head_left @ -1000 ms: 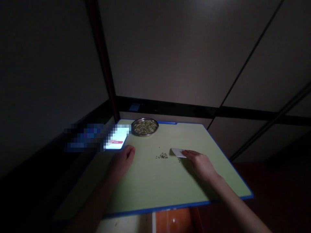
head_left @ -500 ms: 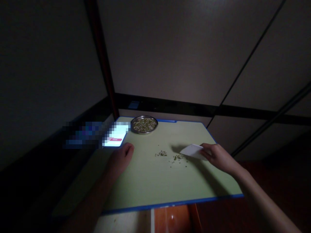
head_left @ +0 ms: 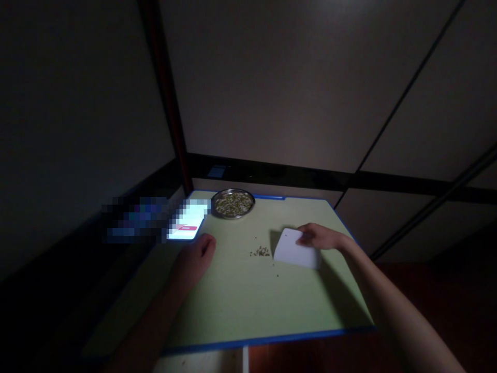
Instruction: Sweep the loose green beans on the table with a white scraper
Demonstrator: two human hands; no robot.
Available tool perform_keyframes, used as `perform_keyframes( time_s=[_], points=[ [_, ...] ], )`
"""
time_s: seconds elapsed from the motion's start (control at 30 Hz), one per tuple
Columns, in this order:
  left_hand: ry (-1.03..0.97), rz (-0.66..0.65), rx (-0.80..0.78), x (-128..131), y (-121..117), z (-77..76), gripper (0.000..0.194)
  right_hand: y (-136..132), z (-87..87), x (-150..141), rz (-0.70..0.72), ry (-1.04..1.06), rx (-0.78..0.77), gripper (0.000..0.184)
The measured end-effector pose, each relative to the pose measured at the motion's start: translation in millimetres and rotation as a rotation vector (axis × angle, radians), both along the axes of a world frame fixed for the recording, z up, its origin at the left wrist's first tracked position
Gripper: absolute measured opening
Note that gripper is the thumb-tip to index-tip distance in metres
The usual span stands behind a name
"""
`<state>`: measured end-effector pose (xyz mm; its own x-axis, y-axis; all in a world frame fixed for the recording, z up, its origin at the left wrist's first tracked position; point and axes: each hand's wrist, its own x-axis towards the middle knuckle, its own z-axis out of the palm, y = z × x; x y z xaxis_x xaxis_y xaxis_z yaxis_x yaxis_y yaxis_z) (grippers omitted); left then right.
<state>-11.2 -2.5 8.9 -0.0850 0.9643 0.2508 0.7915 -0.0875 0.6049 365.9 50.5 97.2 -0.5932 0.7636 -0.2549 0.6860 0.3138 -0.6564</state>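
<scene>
— Holding what, that right hand (head_left: 319,237)?

— A white card (head_left: 295,249), thin, flat and smooth, with rounded corners. The fingers are pinched on its far right edge, thumb side hidden behind the card, so only the grip at that edge is plain.

— Which way does the card run?

— Its long axis lies roughly from 9 to 3 o'clock. It stands tilted on the board (head_left: 248,305), broad face toward the camera, its lower edge down on or just above the surface; which of the two cannot be told. The left end comes close to the seeds (head_left: 261,252).

— And those seeds?

— A small loose heap of tiny greenish grains, just at the card's 9 o'clock, with a stray grain or two nearer the camera.

— What about the left hand (head_left: 196,257)?

— Resting palm down on the board, fingers loosely together and curled a little, gripping nothing. It sits at about 9 o'clock from the heap, well apart from it.

— What kind of board?

— Flat, matte pale green with a blue rim, rectangular.

— Anything else on it?

— A round shiny metal dish (head_left: 233,203) with a shallow rim at the far edge, at 11 o'clock from the card, filled with the same grains. Just to its left lies a phone (head_left: 188,222), screen lit, near the left hand's fingertips.
</scene>
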Motion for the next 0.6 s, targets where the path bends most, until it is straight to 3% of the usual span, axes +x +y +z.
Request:
perform_keyframes(
  time_s=[0.17, 0.33, 0.47, 0.6],
  points=[
    [-0.006, -0.005, 0.009, -1, 2, -2.2, 0.027, 24, 13.4, 6, -0.024, -0.02, 0.081, 0.025],
    [-0.024, -0.007, 0.02, -1, 2, -3.5, 0.026, 24, 20.2, 7, -0.193, -0.136, 0.419, 0.033],
    [-0.028, -0.012, 0.027, -1, 3, -4.4, 0.026, -4, 2.0, -9, -0.278, -0.353, 0.662, 0.036],
    [-0.021, -0.008, 0.039, 0, 1, -2.9, 0.026, -53, -20.2, -23, -0.16, -0.434, 0.725, 0.038]
  ],
)
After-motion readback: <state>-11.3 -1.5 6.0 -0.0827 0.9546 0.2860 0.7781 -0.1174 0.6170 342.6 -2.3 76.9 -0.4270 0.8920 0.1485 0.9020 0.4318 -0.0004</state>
